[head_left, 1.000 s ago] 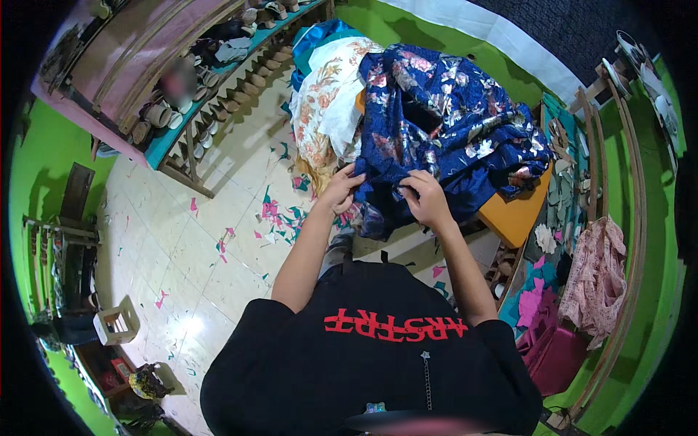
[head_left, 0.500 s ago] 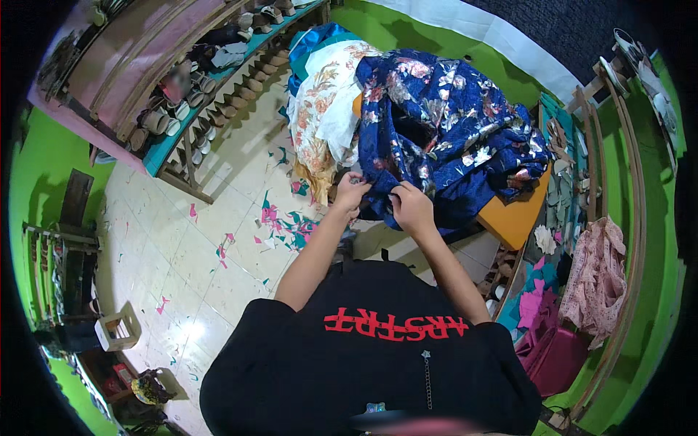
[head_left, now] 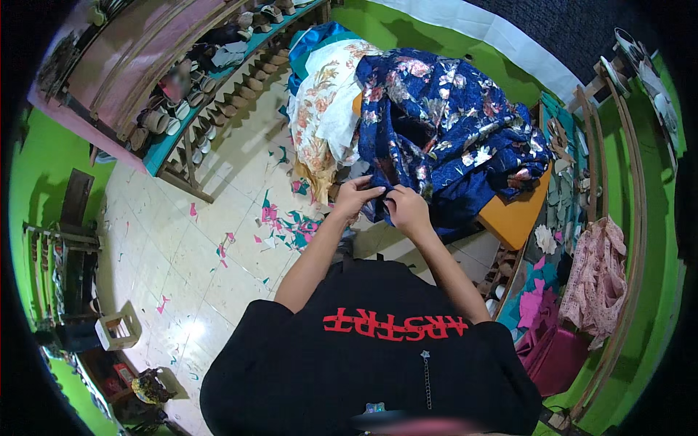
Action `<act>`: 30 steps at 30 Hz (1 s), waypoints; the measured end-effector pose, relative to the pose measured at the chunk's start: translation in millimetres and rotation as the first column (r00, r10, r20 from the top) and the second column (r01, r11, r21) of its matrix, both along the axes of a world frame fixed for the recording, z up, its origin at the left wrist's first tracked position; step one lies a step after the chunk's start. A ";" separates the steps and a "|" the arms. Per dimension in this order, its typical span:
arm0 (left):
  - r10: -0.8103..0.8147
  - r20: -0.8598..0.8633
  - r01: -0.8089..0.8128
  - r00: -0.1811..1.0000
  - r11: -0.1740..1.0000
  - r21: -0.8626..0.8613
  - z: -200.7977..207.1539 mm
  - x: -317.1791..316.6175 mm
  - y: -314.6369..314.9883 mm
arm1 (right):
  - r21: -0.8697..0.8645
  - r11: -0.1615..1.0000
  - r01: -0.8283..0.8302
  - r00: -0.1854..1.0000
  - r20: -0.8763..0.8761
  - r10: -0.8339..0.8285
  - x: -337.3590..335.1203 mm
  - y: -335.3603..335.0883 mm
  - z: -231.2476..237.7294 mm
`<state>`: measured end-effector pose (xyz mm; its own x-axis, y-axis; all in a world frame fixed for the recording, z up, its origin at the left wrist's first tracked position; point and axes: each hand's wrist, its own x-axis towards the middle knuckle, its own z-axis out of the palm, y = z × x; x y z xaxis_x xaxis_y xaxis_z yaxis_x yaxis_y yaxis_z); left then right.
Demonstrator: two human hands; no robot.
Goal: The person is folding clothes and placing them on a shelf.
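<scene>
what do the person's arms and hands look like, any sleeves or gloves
Both forearms are bare, with no gloves, rings or watch visible on the left hand or the right hand. The person wears a black short-sleeved shirt with red lettering across it.

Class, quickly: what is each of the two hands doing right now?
Left hand: closed, pinching the blue floral fabric.
Right hand: closed, gripping the same fabric's edge.

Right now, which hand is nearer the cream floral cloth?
Left. The left hand pinches the blue floral fabric just beside the cream floral cloth; the right hand grips the blue fabric farther from it.
</scene>
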<state>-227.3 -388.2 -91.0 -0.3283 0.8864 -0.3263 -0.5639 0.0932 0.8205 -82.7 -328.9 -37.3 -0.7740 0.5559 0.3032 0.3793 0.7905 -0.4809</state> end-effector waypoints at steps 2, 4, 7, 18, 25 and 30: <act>0.014 -0.076 -0.013 0.997 1.000 0.013 -2.0 2.3 1.5 | -0.007 1.000 0.009 1.000 0.019 -0.009 2.9 -0.3 -1.5; -0.004 -0.155 0.002 0.988 1.000 -0.013 -2.7 0.5 0.4 | -0.007 1.000 0.007 0.993 -0.115 -0.008 5.1 -0.6 -3.7; 0.027 -0.244 -0.043 0.969 0.997 -0.061 -7.3 -11.8 -4.6 | 0.104 0.994 0.042 0.962 -0.272 -0.012 18.0 6.1 4.5; 0.255 -0.182 -0.269 0.950 0.962 -0.057 -21.9 -132.6 -69.0 | -0.473 0.527 0.706 0.370 -0.388 -0.844 220.6 83.6 -73.6; 0.567 0.127 -0.576 0.814 0.816 0.052 -6.8 -188.6 -107.3 | -0.506 0.010 0.862 -0.249 -0.442 -0.862 330.6 79.5 -40.3; 0.506 0.195 -0.541 0.840 0.761 0.358 10.2 -203.5 -125.6 | -0.547 -0.038 0.837 -0.349 -0.479 -0.805 328.8 66.9 -0.5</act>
